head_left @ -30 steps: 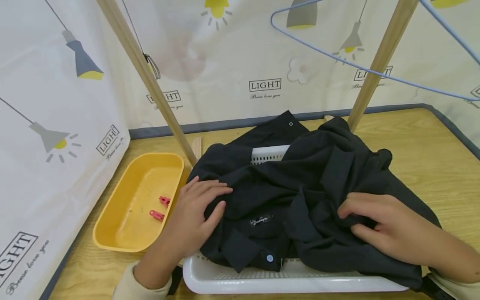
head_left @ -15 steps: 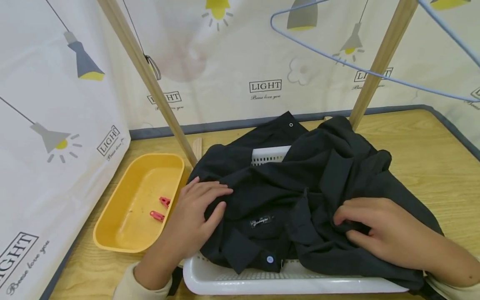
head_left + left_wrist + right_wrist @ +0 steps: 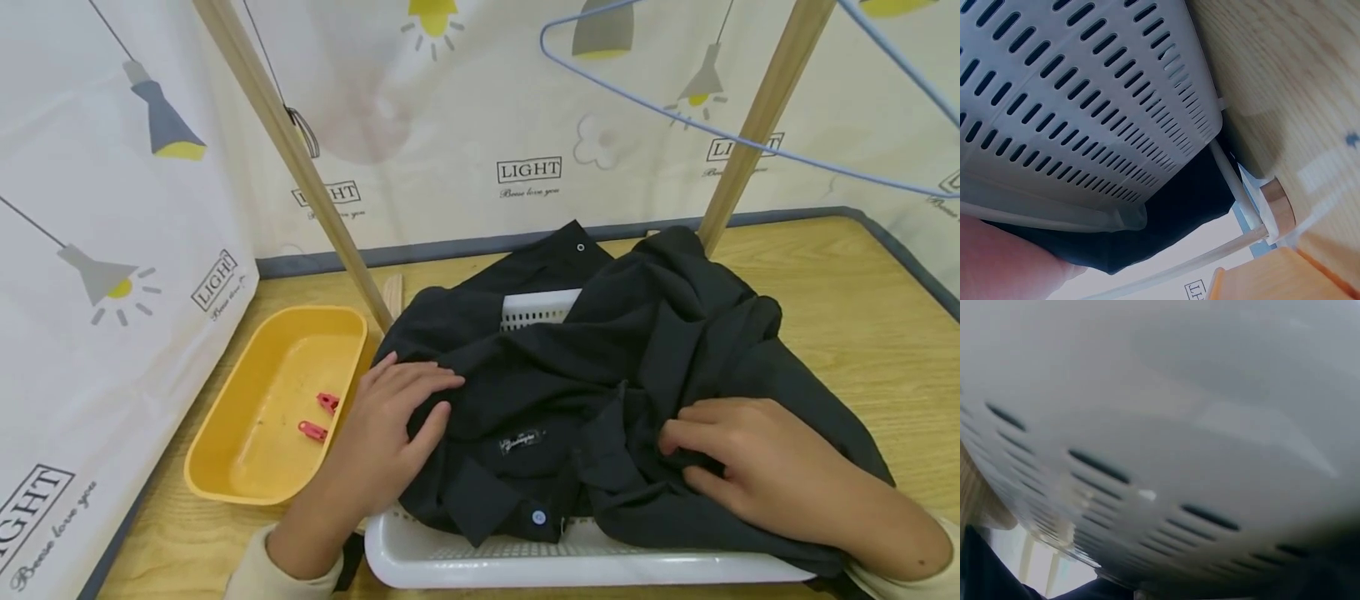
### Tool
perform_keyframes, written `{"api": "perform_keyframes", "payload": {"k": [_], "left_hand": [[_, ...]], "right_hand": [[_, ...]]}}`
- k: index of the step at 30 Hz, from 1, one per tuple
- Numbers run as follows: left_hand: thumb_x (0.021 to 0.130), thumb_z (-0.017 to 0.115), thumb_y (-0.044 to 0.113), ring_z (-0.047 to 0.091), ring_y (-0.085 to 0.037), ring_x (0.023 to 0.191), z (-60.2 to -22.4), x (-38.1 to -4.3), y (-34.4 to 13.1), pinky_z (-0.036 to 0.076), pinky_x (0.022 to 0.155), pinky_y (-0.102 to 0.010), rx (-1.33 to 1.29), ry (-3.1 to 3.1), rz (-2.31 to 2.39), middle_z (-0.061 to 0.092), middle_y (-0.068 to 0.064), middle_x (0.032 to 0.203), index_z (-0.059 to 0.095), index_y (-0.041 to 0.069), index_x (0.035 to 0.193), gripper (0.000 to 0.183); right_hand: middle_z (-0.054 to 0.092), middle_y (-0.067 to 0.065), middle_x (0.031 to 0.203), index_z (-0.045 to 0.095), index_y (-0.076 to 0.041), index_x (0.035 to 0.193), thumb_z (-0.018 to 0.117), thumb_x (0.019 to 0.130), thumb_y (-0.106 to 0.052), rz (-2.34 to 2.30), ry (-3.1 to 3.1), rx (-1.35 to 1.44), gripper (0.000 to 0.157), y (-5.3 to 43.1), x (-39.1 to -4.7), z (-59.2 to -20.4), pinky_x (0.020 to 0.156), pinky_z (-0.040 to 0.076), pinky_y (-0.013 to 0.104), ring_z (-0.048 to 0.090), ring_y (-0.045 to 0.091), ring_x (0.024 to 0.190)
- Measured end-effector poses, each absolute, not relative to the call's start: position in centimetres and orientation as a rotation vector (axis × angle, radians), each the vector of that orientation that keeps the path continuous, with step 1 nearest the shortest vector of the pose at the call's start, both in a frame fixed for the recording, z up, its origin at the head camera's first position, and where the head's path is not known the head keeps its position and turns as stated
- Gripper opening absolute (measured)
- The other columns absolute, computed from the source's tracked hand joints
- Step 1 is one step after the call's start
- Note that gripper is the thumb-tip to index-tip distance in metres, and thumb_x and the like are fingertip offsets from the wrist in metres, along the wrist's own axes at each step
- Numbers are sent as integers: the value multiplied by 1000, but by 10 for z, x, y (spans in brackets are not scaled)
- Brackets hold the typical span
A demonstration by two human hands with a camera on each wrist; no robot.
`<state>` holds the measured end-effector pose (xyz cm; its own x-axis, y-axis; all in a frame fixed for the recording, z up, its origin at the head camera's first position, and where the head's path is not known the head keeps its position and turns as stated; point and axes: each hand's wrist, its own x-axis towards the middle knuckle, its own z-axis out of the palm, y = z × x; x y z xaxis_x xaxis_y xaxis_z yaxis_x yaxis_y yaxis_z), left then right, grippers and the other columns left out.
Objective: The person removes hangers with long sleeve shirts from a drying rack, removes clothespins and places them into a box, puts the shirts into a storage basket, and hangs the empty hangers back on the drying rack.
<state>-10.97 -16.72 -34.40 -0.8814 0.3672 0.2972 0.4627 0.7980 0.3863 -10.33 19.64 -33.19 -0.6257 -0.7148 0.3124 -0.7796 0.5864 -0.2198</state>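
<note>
A black button-up shirt (image 3: 525, 358) lies crumpled over a white perforated basket (image 3: 585, 571) in the head view. Its small label (image 3: 521, 442) and one pale button (image 3: 538, 517) face up near the front. My left hand (image 3: 393, 433) rests on the shirt's left side, fingers extended and thumb apart. At the right side, my right hand (image 3: 757, 467) has curled fingers and pinches a fold of the shirt; the fingertips are partly hidden. Both wrist views mostly show the slotted wall of the basket (image 3: 1085, 81), with part of my left hand (image 3: 1010, 262) at the lower left.
Left of the basket stands a yellow tray (image 3: 202, 450) with two red clips (image 3: 313, 431) inside. Wooden poles (image 3: 300, 158) rise behind the shirt, and a blue hanger (image 3: 675, 117) hangs at the upper right. Printed cloth walls surround the wooden table (image 3: 847, 292).
My right hand has shifted slightly left and down, and the shirt folds beside it have moved a little. The left hand stays in place.
</note>
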Motion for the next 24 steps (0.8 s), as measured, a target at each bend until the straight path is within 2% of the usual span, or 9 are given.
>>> {"api": "perform_keyframes", "payload": {"k": [4, 8, 14, 16, 19, 20, 22, 24], "left_hand": [[91, 55, 28, 45, -10, 122, -344, -109, -167, 16, 113, -42, -646, -2783, -681, 58, 13, 120, 60, 29, 116, 26], [91, 54, 28, 45, -10, 122, -344, -109, -167, 15, 113, -42, -643, -2788, -684, 57, 14, 120, 60, 29, 117, 26], [91, 53, 30, 45, -9, 122, -344, -110, -167, 17, 112, -42, -643, -2768, -677, 58, 14, 119, 60, 30, 116, 26], [91, 54, 29, 45, -10, 122, -343, -110, -167, 17, 112, -42, -642, -2773, -680, 58, 14, 119, 60, 30, 116, 26], [91, 55, 28, 46, -10, 122, -343, -109, -166, 16, 112, -43, -641, -2778, -685, 58, 13, 119, 60, 30, 116, 26], [91, 55, 28, 46, -11, 122, -343, -109, -166, 16, 112, -43, -642, -2778, -688, 59, 13, 119, 60, 29, 116, 26], [91, 54, 29, 46, -12, 121, -342, -109, -166, 17, 112, -44, -640, -2774, -688, 59, 12, 119, 60, 29, 116, 26], [91, 53, 30, 46, -12, 121, -343, -108, -166, 17, 112, -44, -638, -2774, -688, 59, 12, 119, 60, 29, 116, 25]], "right_hand": [[53, -24, 79, 58, -36, 86, 77, 64, -13, 491, -2639, 1223, 37, 195, -103, -332, 56, 42, 18, 48, -8, 67], [54, -25, 78, 58, -35, 84, 72, 68, -12, 516, -2630, 1178, 31, 193, -102, -330, 55, 40, 14, 45, -10, 65], [53, -23, 85, 59, -32, 86, 63, 73, 2, 691, -2547, 1077, 37, 195, -102, -328, 61, 37, 8, 46, -10, 68], [54, -21, 88, 59, -30, 85, 59, 77, 2, 738, -2504, 1051, 33, 196, -103, -328, 63, 37, 8, 46, -9, 71], [55, -15, 93, 61, -25, 84, 52, 87, -13, 761, -2455, 1021, 15, 195, -104, -328, 71, 37, 8, 47, -6, 80], [56, -12, 96, 62, -23, 85, 49, 90, -21, 766, -2453, 1006, 15, 194, -104, -328, 75, 36, 8, 47, -3, 85], [57, -4, 103, 65, -19, 90, 42, 93, -33, 751, -2444, 975, 26, 192, -106, -327, 85, 32, 11, 48, 6, 96], [55, 3, 112, 65, -18, 100, 33, 94, -45, 699, -2459, 915, 43, 191, -106, -327, 93, 31, 21, 46, 16, 105]]}}
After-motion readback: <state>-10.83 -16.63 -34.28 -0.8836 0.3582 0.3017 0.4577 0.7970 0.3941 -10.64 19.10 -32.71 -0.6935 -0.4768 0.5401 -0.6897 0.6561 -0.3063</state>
